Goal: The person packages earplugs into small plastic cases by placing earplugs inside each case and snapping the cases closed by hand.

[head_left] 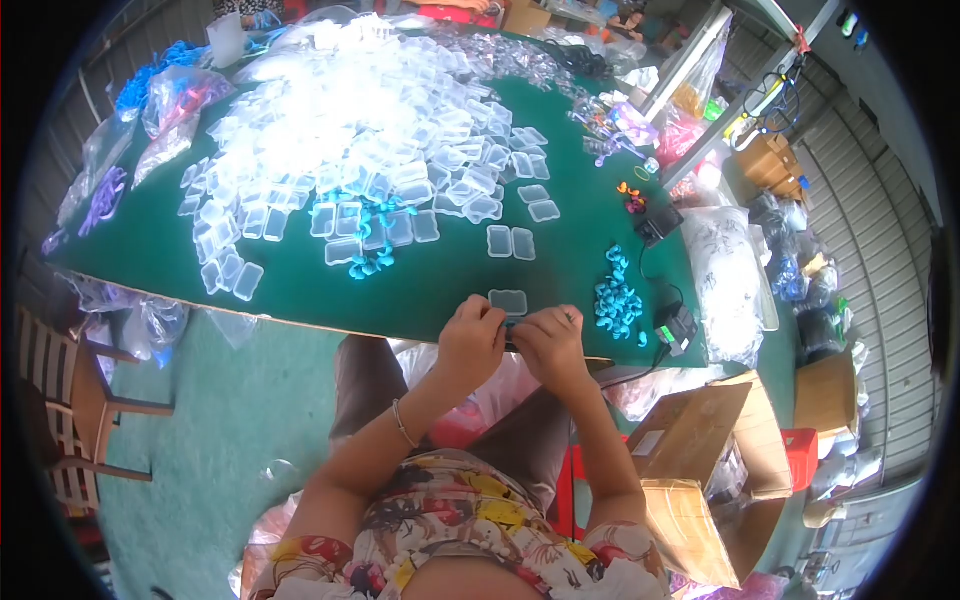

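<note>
At the near edge of the green table, my left hand (472, 335) and my right hand (552, 342) meet with their fingers pinched together. A small open clear plastic box (508, 302) lies flat just beyond the fingertips. One half of it shows; its near part is hidden by my fingers. My left fingers close on the near part of this box. A bit of blue shows between the hands, but what my right fingers pinch is mostly hidden. To the right of my right hand lies a heap of small curved blue pieces (618, 300).
A large pile of clear plastic boxes (350, 120) covers the table's far left. More blue pieces (372, 240) lie on its near side. A black device (675, 328) with a cable sits at the right edge. An open cardboard box (700, 450) stands on the floor at right.
</note>
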Demonstrator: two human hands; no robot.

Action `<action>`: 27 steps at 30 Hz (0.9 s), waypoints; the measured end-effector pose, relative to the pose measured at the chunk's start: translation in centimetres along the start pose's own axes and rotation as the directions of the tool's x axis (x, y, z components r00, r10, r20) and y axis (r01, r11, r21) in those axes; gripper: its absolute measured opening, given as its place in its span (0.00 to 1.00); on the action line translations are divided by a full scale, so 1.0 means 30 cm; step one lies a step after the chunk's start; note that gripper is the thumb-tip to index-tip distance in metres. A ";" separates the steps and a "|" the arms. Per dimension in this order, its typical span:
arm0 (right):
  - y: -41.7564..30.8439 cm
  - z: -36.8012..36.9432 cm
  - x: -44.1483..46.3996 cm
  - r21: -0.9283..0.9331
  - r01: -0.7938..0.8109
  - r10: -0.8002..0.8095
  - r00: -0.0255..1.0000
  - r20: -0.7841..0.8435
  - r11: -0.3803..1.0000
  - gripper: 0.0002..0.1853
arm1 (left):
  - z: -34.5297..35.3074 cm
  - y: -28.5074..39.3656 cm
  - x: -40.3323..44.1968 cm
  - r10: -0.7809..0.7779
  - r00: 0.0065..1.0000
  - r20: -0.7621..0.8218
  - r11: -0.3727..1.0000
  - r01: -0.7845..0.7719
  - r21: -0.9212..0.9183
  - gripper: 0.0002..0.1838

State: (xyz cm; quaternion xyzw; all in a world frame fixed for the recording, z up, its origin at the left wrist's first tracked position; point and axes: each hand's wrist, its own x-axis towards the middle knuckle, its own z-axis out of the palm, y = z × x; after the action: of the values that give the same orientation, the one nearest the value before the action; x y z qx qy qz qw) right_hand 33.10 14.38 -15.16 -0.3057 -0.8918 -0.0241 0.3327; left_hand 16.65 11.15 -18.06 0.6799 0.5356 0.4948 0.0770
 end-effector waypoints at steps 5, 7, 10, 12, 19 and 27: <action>0.046 0.018 0.031 0.094 -0.158 0.161 0.986 -0.034 0.983 0.08 | -0.053 0.028 0.007 -0.047 0.994 0.097 0.999 0.049 -0.014 0.20; 0.064 0.060 0.055 -0.042 -0.302 0.300 0.952 -0.059 0.952 0.10 | -0.061 0.021 0.002 -0.006 0.990 0.143 1.000 0.003 0.025 0.23; 0.106 0.078 0.059 0.090 -0.291 0.285 0.956 0.069 0.953 0.15 | -0.058 -0.003 -0.001 0.008 0.974 0.226 0.998 -0.023 0.066 0.27; 0.115 0.072 0.055 0.292 -0.340 0.312 0.940 0.138 0.894 0.17 | -0.059 -0.002 -0.002 -0.008 0.983 0.185 1.000 0.006 0.013 0.30; 0.046 -0.019 0.032 0.421 -0.122 0.063 0.987 0.151 0.899 0.20 | -0.053 -0.008 0.003 0.060 0.985 0.160 0.997 -0.068 0.041 0.25; 0.031 0.019 0.013 0.443 -0.324 0.161 0.916 0.366 0.836 0.12 | -0.075 -0.040 -0.027 0.081 0.995 0.064 0.996 -0.078 -0.039 0.09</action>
State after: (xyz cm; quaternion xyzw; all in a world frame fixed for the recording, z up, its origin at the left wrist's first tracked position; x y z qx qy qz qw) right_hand 33.08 15.48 -15.52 -0.3221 -0.8623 0.2971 0.2539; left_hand 14.22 10.04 -18.20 0.7151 0.4961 0.4846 0.0874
